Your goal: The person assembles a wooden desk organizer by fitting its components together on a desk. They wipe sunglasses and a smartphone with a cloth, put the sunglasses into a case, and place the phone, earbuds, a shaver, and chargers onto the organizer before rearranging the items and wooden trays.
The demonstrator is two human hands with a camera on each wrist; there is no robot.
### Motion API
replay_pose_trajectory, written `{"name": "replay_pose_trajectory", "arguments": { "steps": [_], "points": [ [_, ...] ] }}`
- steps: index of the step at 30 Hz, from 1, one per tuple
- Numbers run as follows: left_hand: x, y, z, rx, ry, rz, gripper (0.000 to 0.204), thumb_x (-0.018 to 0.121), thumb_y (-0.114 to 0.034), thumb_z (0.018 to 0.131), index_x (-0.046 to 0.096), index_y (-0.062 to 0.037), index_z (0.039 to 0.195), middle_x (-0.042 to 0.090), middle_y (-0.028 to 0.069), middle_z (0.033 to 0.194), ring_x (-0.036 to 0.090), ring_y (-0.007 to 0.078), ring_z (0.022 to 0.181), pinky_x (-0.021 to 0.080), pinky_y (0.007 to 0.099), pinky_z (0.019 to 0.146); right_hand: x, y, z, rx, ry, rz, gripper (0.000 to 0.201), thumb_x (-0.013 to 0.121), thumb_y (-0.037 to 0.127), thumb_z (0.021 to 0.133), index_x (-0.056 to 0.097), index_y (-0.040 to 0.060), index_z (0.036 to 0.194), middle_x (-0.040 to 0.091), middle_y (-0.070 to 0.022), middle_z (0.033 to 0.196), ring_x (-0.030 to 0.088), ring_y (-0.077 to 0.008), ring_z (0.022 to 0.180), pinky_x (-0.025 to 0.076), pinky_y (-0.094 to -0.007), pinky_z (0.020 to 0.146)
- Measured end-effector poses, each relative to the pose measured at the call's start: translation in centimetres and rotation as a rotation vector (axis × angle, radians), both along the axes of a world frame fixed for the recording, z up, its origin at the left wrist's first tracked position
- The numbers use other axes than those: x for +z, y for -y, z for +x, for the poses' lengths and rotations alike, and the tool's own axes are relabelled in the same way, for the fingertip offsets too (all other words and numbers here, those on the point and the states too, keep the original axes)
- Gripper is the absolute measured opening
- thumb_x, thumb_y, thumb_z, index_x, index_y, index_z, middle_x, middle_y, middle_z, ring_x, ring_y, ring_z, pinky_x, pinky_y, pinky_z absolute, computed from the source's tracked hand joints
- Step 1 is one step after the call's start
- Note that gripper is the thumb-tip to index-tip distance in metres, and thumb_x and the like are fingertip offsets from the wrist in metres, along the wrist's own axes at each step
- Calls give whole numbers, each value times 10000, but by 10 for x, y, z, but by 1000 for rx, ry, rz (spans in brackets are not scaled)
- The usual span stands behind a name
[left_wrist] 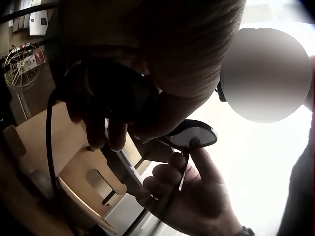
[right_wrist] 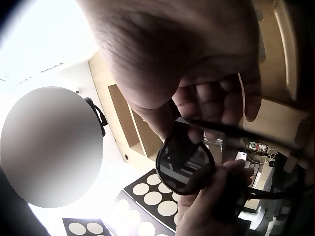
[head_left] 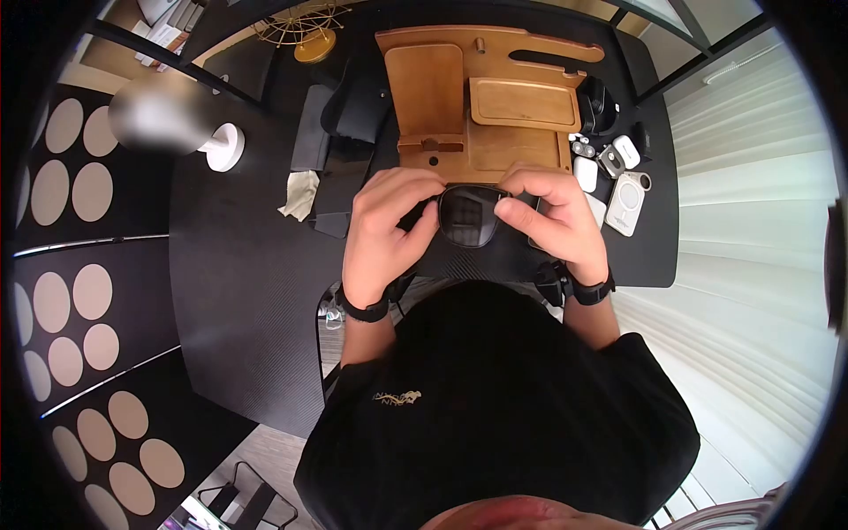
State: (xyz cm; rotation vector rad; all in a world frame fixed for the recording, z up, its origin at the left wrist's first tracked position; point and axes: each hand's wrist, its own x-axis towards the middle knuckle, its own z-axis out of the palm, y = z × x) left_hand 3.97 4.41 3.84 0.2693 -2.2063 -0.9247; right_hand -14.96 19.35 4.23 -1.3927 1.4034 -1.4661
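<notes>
A pair of dark sunglasses (head_left: 468,217) is held between both hands above the desk's near edge, a black lens facing up. My left hand (head_left: 386,225) pinches its left side with thumb and forefinger. On the other side my right hand (head_left: 564,216) pinches the frame near the hinge, thumb at the lens edge. In the right wrist view the lens (right_wrist: 184,164) shows reflections and a temple arm runs off to the right. The left wrist view has the right thumb against the other lens (left_wrist: 197,136).
Behind the hands stands a wooden desk organizer (head_left: 521,146). Earbud cases (head_left: 585,173) and a white power bank (head_left: 627,203) lie to the right. Left are dark cases (head_left: 358,110), a crumpled cloth (head_left: 301,194) and a white round-based stand (head_left: 225,148). A gold wheel ornament (head_left: 314,44) stands at the back.
</notes>
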Motion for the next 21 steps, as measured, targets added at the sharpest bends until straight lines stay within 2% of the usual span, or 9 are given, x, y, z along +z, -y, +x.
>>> {"name": "replay_pose_trajectory", "arguments": {
  "steps": [2,9,12,14,15,17,18,19,21],
  "points": [
    [4,0,2,43,24,-69,202,705,62,713,688,6,906,711,113,927,680,321,854,510,393,763,0,-1,-2,10,-20,56,159,736,119,925,693,-26,972,657,-51,806,596,-109,785,479,-280,739],
    [5,-2,6,61,47,-77,198,717,56,698,692,-2,885,692,103,892,667,314,828,497,392,739,1,2,1,4,65,68,113,701,85,936,689,-26,956,659,-36,801,595,-93,787,477,-268,736],
    [7,0,12,31,104,-31,246,751,17,695,701,-3,935,702,112,966,673,322,894,511,399,786,-5,2,-1,-16,50,46,97,690,69,939,690,-26,954,663,-25,811,591,-83,797,474,-263,729],
    [17,3,17,-51,85,7,369,799,-54,679,703,5,1031,706,141,1086,677,339,1017,521,407,884,-9,1,-3,-64,200,82,78,674,46,946,691,-29,949,662,-4,823,584,-69,806,467,-244,724],
    [17,13,26,-62,88,29,476,812,-100,671,693,14,1117,691,175,1196,660,351,1127,500,413,982,-11,0,-4,-61,201,82,78,674,46,946,691,-29,949,662,-4,823,584,-69,806,467,-244,724],
    [13,35,46,133,51,-20,438,744,-79,719,687,27,1140,680,195,1237,653,344,1154,479,409,1019,-15,-2,-7,-198,273,4,69,652,28,959,694,-27,960,651,18,826,576,-56,804,457,-220,718],
    [1,48,58,291,77,-2,394,707,-61,767,678,35,1149,673,209,1239,648,350,1163,473,406,1023,-17,-3,-12,-210,245,-16,76,638,20,969,697,-27,974,652,26,840,577,-44,801,453,-201,719],
    [-7,59,73,428,156,14,405,672,-7,814,658,17,1217,668,182,1258,639,318,1179,486,365,989,-19,-6,-16,-212,245,-16,76,638,20,969,697,-27,974,652,26,840,577,-44,801,453,-201,719],
    [-22,80,98,675,508,-128,415,700,-40,821,662,-24,1234,666,162,1239,649,318,1126,509,356,928,-20,-9,-20,-245,368,-32,81,640,26,972,696,-32,980,651,23,845,574,-41,791,450,-195,714]
  ]
}}
